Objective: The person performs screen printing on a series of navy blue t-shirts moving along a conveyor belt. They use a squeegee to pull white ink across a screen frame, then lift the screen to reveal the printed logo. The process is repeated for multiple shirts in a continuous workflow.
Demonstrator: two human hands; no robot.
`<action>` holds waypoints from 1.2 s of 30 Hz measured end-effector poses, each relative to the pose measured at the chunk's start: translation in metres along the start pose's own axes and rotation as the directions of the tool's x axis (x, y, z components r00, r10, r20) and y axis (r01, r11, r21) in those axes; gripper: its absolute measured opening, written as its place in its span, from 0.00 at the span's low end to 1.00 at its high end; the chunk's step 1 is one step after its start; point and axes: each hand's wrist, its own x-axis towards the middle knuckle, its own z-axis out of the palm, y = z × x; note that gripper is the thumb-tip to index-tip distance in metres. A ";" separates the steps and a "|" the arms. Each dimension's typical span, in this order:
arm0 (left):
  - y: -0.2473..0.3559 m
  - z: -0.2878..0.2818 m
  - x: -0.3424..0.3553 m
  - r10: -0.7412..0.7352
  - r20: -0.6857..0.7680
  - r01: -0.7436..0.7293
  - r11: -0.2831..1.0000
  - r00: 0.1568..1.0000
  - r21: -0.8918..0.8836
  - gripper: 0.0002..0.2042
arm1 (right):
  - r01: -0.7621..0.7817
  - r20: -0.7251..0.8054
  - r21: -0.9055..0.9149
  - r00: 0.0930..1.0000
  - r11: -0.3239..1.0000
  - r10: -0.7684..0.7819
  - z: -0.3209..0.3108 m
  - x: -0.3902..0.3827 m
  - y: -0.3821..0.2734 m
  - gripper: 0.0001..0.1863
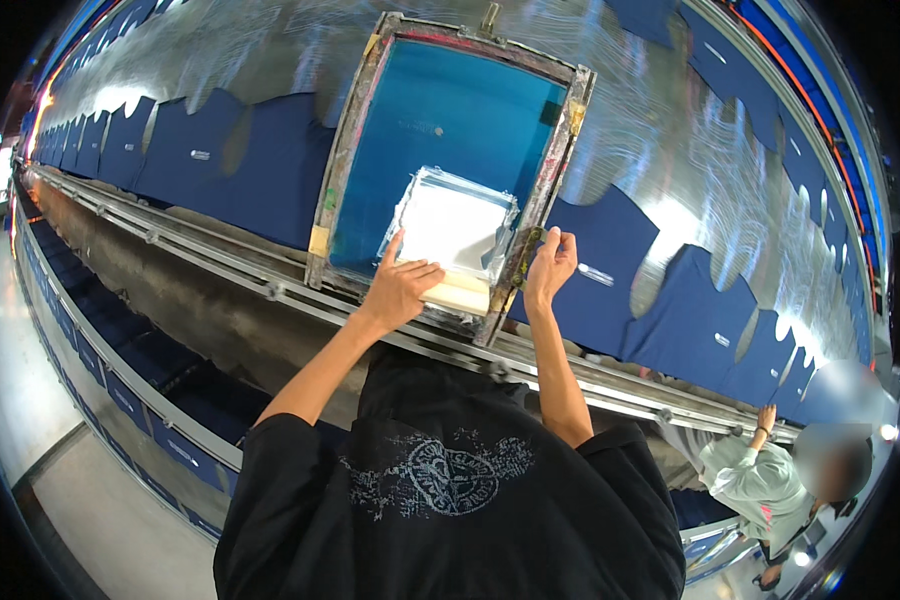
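Observation:
A screen-printing frame (pixel 582 100) with a worn wooden border and blue mesh (pixel 450 110) lies over navy fabric pieces on the long table. Inside it, toward my body, a square of white ink (pixel 455 220) is bordered by tape. My left hand (pixel 400 290) grips the left end of a cream-coloured squeegee (pixel 462 293), which rests along the near edge of that square. Beside the frame's right side is my right hand (pixel 552 268), its fingers curled closed. Whatever those fingers hold, if anything, is hidden.
Navy fabric pieces (pixel 192 145) with small white prints line the table on both sides. A metal rail (pixel 275 290) runs along its near edge. Behind me on the left, a rack (pixel 140 400) carries more navy pieces. Another person (pixel 755 480) stands at the table, lower right.

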 end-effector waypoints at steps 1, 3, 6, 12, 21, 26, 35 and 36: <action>-0.027 -0.014 -0.013 -0.006 -0.003 0.006 1.000 1.000 0.000 0.21 | 0.002 0.009 -0.001 1.000 1.000 -0.002 0.029 -0.016 -0.002 0.18; -0.081 -0.039 -0.035 -0.010 -0.003 0.010 1.000 1.000 -0.001 0.21 | 0.005 0.016 -0.003 1.000 1.000 -0.005 0.087 -0.041 -0.005 0.18; -0.138 -0.064 -0.058 -0.009 0.016 0.009 1.000 1.000 -0.004 0.23 | 0.029 -0.013 -0.066 0.999 0.997 -0.030 0.146 -0.073 -0.002 0.19; -0.174 -0.074 -0.052 -0.012 0.054 0.017 0.996 0.998 -0.090 0.20 | 0.102 -0.046 -0.362 0.991 0.926 -0.128 0.184 -0.071 0.001 0.17; -0.242 -0.110 0.121 0.060 0.333 -0.131 0.972 0.941 0.194 0.06 | 0.870 0.787 -0.333 0.468 0.362 -0.401 0.237 -0.047 -0.121 0.21; -0.236 -0.088 0.070 0.106 0.285 -0.095 0.994 0.952 -0.054 0.08 | 0.773 0.759 -0.440 0.592 0.457 -0.271 0.237 -0.095 -0.065 0.05; -0.230 -0.109 0.101 0.152 0.238 -0.167 0.985 0.959 0.046 0.07 | 0.819 0.731 -0.457 0.569 0.349 -0.378 0.240 -0.076 -0.076 0.05; -0.237 -0.108 0.111 0.142 0.257 -0.159 0.986 0.956 0.047 0.07 | 0.806 0.750 -0.454 0.576 0.381 -0.326 0.251 -0.060 -0.089 0.04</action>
